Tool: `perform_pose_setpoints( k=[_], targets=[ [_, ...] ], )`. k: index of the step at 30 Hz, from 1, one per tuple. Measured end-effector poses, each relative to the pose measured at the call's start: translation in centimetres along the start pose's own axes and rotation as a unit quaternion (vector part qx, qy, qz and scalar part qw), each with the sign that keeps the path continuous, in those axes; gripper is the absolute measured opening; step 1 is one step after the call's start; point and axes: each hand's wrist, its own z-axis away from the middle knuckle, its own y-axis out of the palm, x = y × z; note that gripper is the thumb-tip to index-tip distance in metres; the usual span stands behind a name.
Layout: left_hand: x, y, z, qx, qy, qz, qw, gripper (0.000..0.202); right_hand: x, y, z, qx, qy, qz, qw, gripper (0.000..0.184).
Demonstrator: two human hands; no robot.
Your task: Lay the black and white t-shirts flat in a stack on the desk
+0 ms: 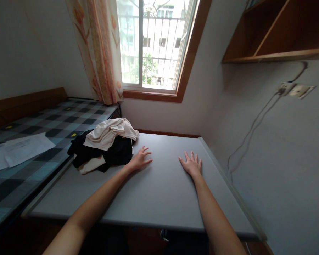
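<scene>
Both my hands reach out over a grey table. My left hand is open with its fingers spread, just right of a heap of clothes, and holds nothing. My right hand lies open and palm down on the right part of the tabletop, fingers apart, also holding nothing. In the heap, a cream garment rests crumpled on top of black clothing. A pale piece of cloth pokes out at its front. How many garments lie there is hidden by the folds.
To the left stands a bed with a checked cover, with white papers on it. A window with a flowered curtain is behind the table. A wooden shelf and a socket with a cable are on the right wall.
</scene>
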Motion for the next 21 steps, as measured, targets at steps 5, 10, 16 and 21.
perform_pose_setpoints(
  k=[5,10,16,21],
  targets=[
    [-0.6,-6.5,-2.0,-0.167,0.071,-0.002,0.983,0.033,0.1,-0.2,0.1,0.0,0.003,-0.002,1.0,0.071],
    [1.8,-14.9,-4.4,-0.295,-0.159,-0.214,0.918,0.068,0.1,-0.4,0.3,0.0,-0.001,-0.006,1.0,0.07],
    [7.2,-18.6,-3.9,-0.126,-0.328,-0.235,0.906,0.063,-0.1,-0.3,0.1,0.006,-0.005,-0.007,1.0,0.071],
    [6.0,-18.7,-3.1,-0.144,-0.283,-0.264,0.911,0.036,-0.2,-0.4,0.1,0.005,-0.008,-0.012,1.0,0.071]
  ],
)
